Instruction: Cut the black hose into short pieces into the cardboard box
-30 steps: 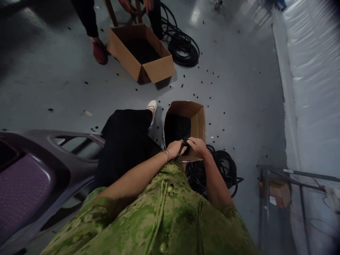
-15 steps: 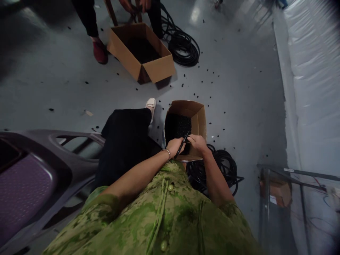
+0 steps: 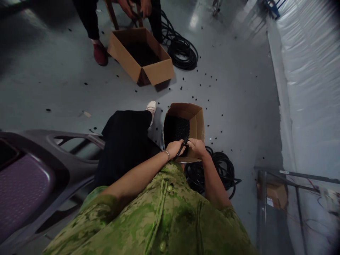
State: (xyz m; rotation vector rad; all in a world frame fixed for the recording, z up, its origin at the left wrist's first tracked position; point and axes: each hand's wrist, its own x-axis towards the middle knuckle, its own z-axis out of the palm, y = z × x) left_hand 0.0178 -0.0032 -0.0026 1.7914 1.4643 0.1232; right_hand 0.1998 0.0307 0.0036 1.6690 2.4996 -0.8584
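My left hand [image 3: 174, 147] and my right hand [image 3: 197, 146] meet over the near rim of a small open cardboard box [image 3: 198, 120]. Both grip a thin black cable [image 3: 183, 145] stretched between them. The box holds a heap of small black pieces [image 3: 177, 128]. A silver bracelet sits on my left wrist. Beside my right forearm a coil of black cable [image 3: 220, 170] lies on the floor.
Another person stands at the top by a larger cardboard box [image 3: 140, 53] and a second black cable coil [image 3: 182, 51]. Small black bits dot the grey floor [image 3: 233, 95]. A purple chair [image 3: 29, 177] is at my left; a metal rack [image 3: 276, 198] and plastic sheeting at right.
My hands stay on the cable at the box rim, shifting only slightly. The view has tilted a little, and the other person's hands have moved.
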